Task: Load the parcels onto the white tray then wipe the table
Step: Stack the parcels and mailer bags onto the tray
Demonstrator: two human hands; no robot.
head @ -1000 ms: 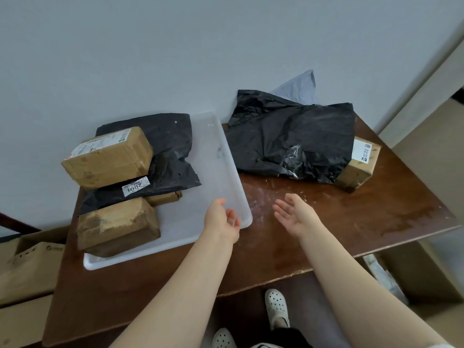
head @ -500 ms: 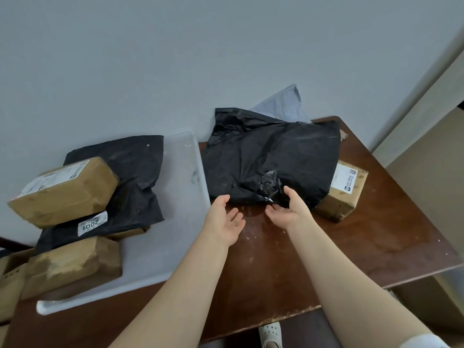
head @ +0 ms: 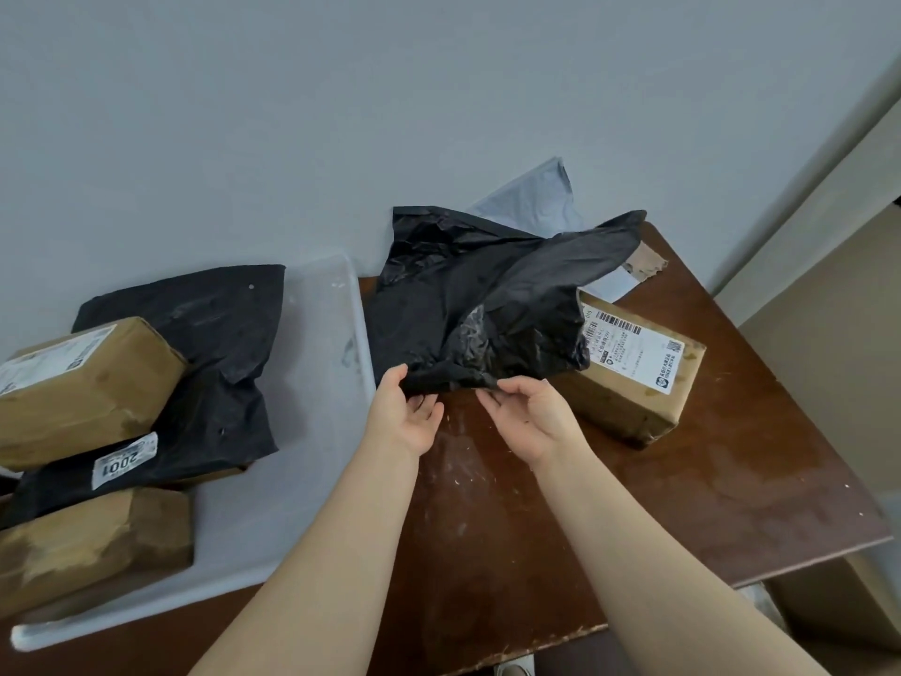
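Three parcels are already carried on the white tray at the nine o'clock side of the table: a labelled brown box stacked over a flat black mailer, and a second brown box at the tray's near left corner. Bare tray floor is left along its right half, directly beside the left hand. That hand is seen closed on the near hem of the black bag parcel, thumb on top and fingers curled beneath. Just to its right, the same hem is pinched by the right hand, between thumb and fingertips. The bag parcel lies at twelve o'clock from both hands, its near edge raised off the table and its far end crumpled toward the wall; its long axis is judged to run from about eight o'clock to two o'clock, the loose tail pointing toward two o'clock. The tray is nearer the left hand, so a swing toward nine o'clock is likely called for, led by that hand. At three o'clock a cardboard box is partly overlapped by the bag, and a grey mailer is propped behind at one o'clock; both are not yet loaded.
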